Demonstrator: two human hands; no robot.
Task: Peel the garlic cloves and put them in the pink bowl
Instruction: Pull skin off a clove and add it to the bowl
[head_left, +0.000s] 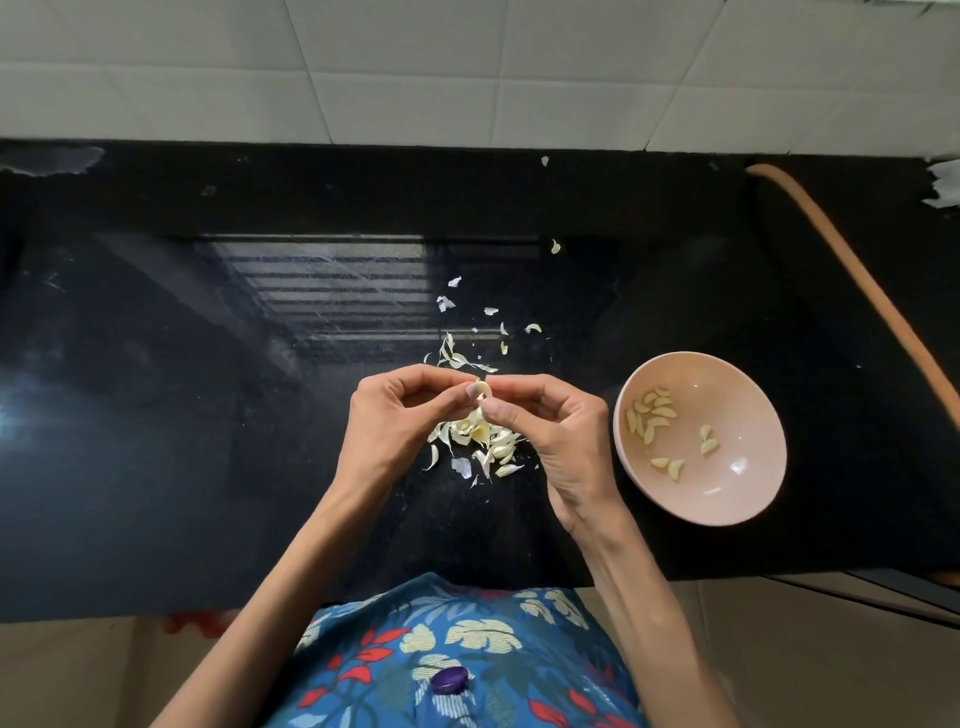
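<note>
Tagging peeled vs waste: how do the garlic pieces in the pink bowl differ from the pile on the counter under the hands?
The bowl cloves lie inside the pink bowl; the counter pile lies on the black counter, partly hidden by the left hand and right hand.
The bowl cloves look plump, smooth, yellowish; the counter pile looks whiter, with thin curled skins.
Both are garlic.

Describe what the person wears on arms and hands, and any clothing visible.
Nothing is worn on the left hand or right hand: no rings, watch or bracelet show. Both forearms are bare, with no sleeve in view. The garment is blue, printed with cream and red leaves, with a purple button.
</note>
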